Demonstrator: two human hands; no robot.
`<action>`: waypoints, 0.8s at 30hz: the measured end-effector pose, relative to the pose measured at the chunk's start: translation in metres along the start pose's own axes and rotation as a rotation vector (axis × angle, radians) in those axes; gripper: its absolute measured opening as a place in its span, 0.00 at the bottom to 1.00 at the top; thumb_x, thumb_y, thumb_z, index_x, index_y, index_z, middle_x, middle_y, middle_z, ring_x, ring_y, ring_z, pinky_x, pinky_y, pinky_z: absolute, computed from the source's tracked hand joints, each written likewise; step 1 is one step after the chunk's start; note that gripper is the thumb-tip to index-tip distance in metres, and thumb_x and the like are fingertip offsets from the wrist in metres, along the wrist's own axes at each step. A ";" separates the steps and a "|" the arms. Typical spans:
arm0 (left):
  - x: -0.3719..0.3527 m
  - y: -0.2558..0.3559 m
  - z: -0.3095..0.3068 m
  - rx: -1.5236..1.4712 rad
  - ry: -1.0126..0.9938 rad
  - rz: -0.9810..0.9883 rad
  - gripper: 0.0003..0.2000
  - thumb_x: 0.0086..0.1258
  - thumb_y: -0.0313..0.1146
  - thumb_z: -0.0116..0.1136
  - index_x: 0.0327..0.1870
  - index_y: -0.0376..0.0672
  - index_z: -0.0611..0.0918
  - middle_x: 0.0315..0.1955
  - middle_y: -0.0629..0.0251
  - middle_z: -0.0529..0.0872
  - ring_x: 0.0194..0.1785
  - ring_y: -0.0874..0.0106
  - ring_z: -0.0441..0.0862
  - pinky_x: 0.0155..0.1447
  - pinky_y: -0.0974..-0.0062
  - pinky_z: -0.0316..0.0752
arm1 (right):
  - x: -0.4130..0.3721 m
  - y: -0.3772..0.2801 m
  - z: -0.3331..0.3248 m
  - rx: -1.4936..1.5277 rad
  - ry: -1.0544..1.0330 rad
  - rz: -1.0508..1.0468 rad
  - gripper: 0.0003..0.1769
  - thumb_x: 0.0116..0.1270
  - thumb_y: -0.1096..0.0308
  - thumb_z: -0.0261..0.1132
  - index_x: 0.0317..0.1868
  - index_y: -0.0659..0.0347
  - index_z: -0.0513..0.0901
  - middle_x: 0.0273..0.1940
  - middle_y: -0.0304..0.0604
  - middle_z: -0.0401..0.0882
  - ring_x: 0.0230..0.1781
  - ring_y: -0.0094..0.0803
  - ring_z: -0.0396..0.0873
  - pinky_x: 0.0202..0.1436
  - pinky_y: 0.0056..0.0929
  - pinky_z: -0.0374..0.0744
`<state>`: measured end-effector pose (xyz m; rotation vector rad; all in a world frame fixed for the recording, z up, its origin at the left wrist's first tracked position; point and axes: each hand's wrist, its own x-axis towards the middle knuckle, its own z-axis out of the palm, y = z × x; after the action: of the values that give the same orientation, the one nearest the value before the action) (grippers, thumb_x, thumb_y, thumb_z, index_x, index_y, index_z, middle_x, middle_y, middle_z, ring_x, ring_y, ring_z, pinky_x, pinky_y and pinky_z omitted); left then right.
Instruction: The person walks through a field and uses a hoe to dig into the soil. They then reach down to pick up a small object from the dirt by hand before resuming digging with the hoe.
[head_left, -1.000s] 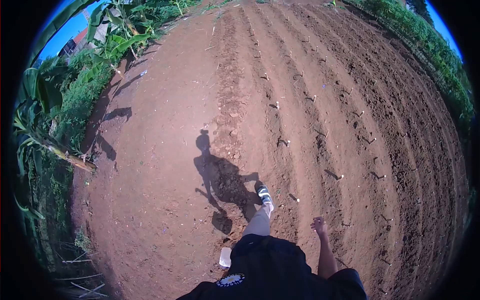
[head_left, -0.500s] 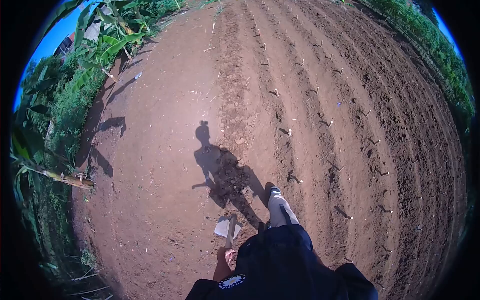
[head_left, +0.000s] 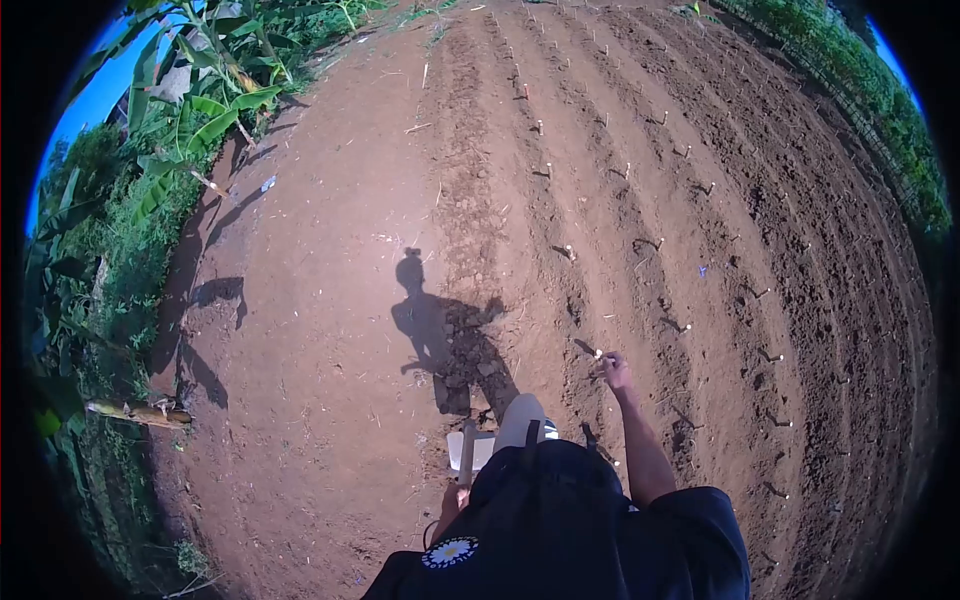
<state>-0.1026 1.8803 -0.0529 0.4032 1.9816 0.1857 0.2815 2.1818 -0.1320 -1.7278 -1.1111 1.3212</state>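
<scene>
My left hand (head_left: 457, 497) is low in the view, closed around the wooden handle (head_left: 467, 455) of a hoe. The hoe's pale metal blade (head_left: 455, 450) lies beside the handle, just left of my leg. My right hand (head_left: 615, 371) is stretched out over the furrows on the right, its fingers bent. Beside its fingertips is the pale top of a short stake (head_left: 598, 354); whether they touch it or hold anything is too small to tell.
Rows of short stakes (head_left: 568, 252) stand in the furrowed soil (head_left: 720, 300) at the right. Banana plants (head_left: 215, 125) and a cut stem (head_left: 140, 412) border the left side. A fence (head_left: 870, 130) runs along the far right. My shadow falls ahead on loose clods.
My right hand has come into view and reached out to the right. The view has moved forward a little, and my left hand still carries the hoe.
</scene>
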 end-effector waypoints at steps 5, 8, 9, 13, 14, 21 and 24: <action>0.061 0.184 0.040 -0.020 0.005 0.148 0.06 0.64 0.34 0.58 0.32 0.42 0.82 0.24 0.62 0.82 0.26 0.68 0.80 0.31 0.67 0.74 | 0.115 -0.179 0.042 -0.110 -0.149 -0.211 0.12 0.70 0.64 0.55 0.49 0.61 0.75 0.35 0.46 0.84 0.34 0.32 0.84 0.39 0.32 0.80; 0.109 0.237 0.016 -0.039 0.022 0.234 0.07 0.64 0.35 0.58 0.32 0.42 0.83 0.25 0.62 0.83 0.27 0.67 0.80 0.33 0.66 0.74 | 0.180 -0.181 0.046 -0.326 -0.160 -0.283 0.13 0.69 0.64 0.56 0.49 0.60 0.77 0.35 0.46 0.84 0.38 0.35 0.84 0.44 0.34 0.79; 0.130 0.240 -0.006 -0.047 0.032 0.265 0.07 0.64 0.35 0.58 0.33 0.42 0.83 0.25 0.61 0.83 0.27 0.67 0.80 0.33 0.66 0.74 | 0.208 -0.159 0.047 -0.326 -0.133 -0.276 0.13 0.69 0.64 0.56 0.49 0.60 0.77 0.35 0.46 0.84 0.36 0.35 0.84 0.42 0.34 0.79; 0.201 0.275 -0.051 -0.065 0.084 0.410 0.07 0.64 0.36 0.57 0.33 0.42 0.83 0.25 0.61 0.83 0.29 0.65 0.81 0.34 0.66 0.74 | 0.270 0.030 0.033 -0.239 0.017 0.284 0.13 0.67 0.57 0.55 0.38 0.57 0.76 0.27 0.45 0.81 0.19 0.30 0.78 0.21 0.28 0.76; 0.220 0.287 -0.053 -0.079 0.091 0.443 0.08 0.64 0.36 0.57 0.33 0.42 0.83 0.26 0.60 0.83 0.29 0.65 0.81 0.35 0.66 0.74 | 0.259 0.030 0.020 -0.175 -0.180 0.840 0.14 0.65 0.55 0.52 0.32 0.55 0.75 0.24 0.41 0.78 0.16 0.29 0.74 0.19 0.28 0.73; 0.294 0.424 -0.057 -0.078 0.153 0.579 0.09 0.64 0.37 0.57 0.34 0.42 0.84 0.27 0.59 0.84 0.31 0.63 0.82 0.37 0.65 0.75 | 0.291 0.002 0.028 -0.321 -0.348 1.038 0.15 0.64 0.56 0.51 0.28 0.58 0.75 0.22 0.40 0.75 0.17 0.32 0.74 0.25 0.35 0.74; 0.331 0.471 -0.072 -0.064 0.178 0.643 0.09 0.64 0.37 0.57 0.35 0.43 0.85 0.27 0.58 0.85 0.32 0.62 0.83 0.38 0.65 0.75 | 0.365 0.006 0.031 -0.359 -0.417 1.002 0.16 0.64 0.55 0.53 0.30 0.59 0.76 0.23 0.42 0.77 0.19 0.33 0.76 0.26 0.34 0.76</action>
<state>-0.2020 2.4424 -0.1585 1.0033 1.9509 0.7074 0.2960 2.5143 -0.2851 -2.5057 -0.6912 2.2584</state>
